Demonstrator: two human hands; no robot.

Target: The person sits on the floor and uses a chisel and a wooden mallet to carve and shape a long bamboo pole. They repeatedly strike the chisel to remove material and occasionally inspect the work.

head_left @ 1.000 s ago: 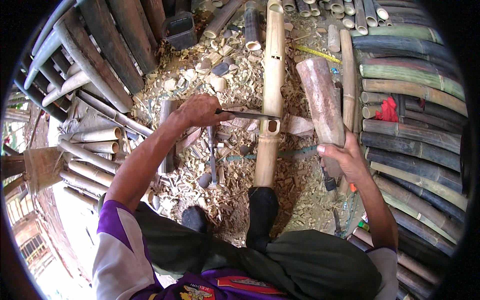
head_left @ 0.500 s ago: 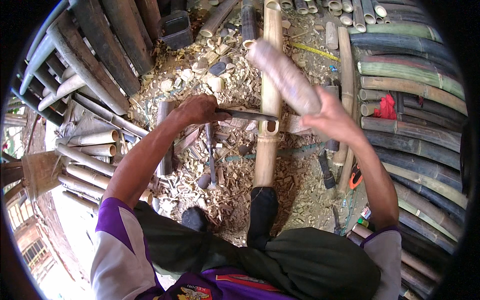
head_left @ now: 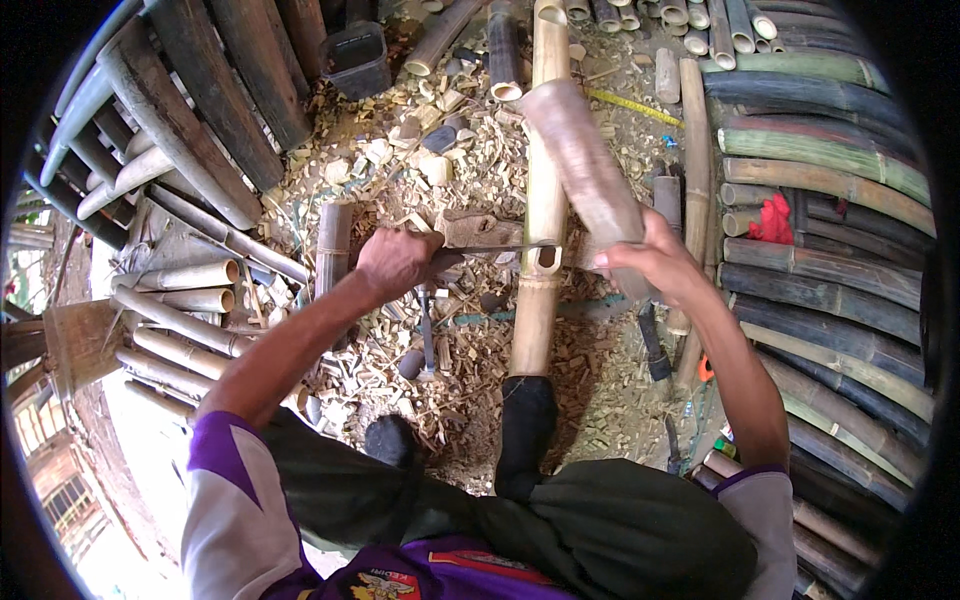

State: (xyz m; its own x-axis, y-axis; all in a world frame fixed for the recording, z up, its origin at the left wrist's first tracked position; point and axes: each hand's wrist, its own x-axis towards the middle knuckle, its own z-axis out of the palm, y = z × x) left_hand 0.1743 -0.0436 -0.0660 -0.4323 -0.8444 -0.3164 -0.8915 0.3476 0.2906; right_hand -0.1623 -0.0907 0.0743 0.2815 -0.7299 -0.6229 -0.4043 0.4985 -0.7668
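My left hand (head_left: 400,262) is closed around a chisel (head_left: 505,247), its thin blade pointing right. The blade's tip meets the edge of a hole cut in a pale bamboo pole (head_left: 533,325). This pole runs away from me along the ground, its near end against my dark-covered foot (head_left: 527,425). In my right hand (head_left: 665,255) is a thick wooden mallet (head_left: 575,150), slightly blurred, its head raised over the pole to the far side of the hole. A second chisel (head_left: 428,335) lies on the chips below my left hand.
Wood chips (head_left: 450,400) cover the ground. Stacked bamboo poles (head_left: 820,280) line the right side, with a red cloth (head_left: 772,220) on them. A dark plastic tub (head_left: 357,62) stands at the far left. A yellow measuring tape (head_left: 635,107) lies beyond the pole.
My left hand has shifted slightly nearer and the chisel blade looks thinner, turned more edge-on. The mallet has moved a little right and stands steeper in my right hand.
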